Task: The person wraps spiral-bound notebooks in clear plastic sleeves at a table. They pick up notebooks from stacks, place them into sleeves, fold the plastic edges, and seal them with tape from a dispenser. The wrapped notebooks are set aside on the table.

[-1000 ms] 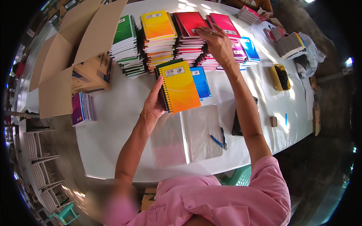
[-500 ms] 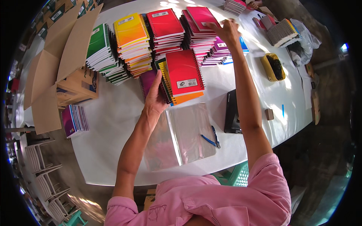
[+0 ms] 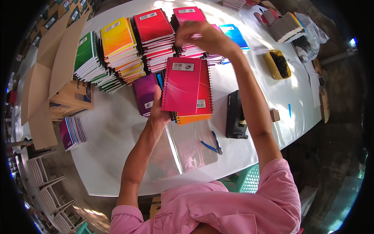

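My left hand (image 3: 159, 112) is closed on the lower left edge of a bundle of spiral notebooks. A magenta notebook (image 3: 181, 85) lies on top, overlapping a red notebook (image 3: 205, 91), and an orange edge shows below. A purple notebook (image 3: 145, 93) sticks out to the left behind my thumb; I cannot tell whether it belongs to the held bundle. My right hand (image 3: 204, 36), smeared by motion, hovers in front of the magenta notebook stack (image 3: 187, 15); how its fingers stand is unclear.
Green (image 3: 85, 54), yellow (image 3: 117, 37), red (image 3: 154, 25) and blue (image 3: 233, 36) notebook stacks line the far side. Nearer lie a clear plastic sleeve (image 3: 194, 156), blue-handled pliers (image 3: 212, 146) and a black device (image 3: 235, 117). An open carton (image 3: 70, 97) stands left, a yellow tub (image 3: 277, 64) right.
A magenta notebook has come from its stack onto the bundle at my left hand. My right hand has moved left and nearer. The table's contents have shifted slightly in view.
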Motion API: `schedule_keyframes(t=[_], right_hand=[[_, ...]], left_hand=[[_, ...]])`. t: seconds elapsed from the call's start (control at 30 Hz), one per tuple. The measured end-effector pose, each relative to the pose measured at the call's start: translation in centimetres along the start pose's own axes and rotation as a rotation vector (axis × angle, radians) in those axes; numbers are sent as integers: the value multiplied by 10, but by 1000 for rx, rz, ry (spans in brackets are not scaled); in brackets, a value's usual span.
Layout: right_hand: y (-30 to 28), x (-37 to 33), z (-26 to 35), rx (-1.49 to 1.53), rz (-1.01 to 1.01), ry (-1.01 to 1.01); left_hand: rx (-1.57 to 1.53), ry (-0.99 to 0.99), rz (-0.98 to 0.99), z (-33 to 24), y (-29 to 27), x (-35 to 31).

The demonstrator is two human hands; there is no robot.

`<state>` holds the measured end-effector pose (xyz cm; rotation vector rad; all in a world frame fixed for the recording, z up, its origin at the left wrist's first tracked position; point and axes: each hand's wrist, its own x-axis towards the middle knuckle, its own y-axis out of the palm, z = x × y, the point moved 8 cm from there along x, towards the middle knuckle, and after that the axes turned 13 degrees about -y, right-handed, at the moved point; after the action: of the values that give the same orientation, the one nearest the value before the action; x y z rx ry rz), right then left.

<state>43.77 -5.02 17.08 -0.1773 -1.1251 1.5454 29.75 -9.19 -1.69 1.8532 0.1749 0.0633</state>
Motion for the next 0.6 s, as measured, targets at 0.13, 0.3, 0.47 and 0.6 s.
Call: schedule_keyframes(t=[0.13,0.3,0.47,0.6], right_hand=[[4,-84,-25,11,-270,489],[132,-167,-49,-208,-429,770],[148,-169,-65,-224,-337,984],[124,-165,-47,-456,-426,868]], left_hand=[[-51,90,-20,-2,-20,-43],[-70,211,-128,-16,-64,-124],[8,303,-324,-18,-90,-169],[-78,276,-267,-15,-93,-165]])
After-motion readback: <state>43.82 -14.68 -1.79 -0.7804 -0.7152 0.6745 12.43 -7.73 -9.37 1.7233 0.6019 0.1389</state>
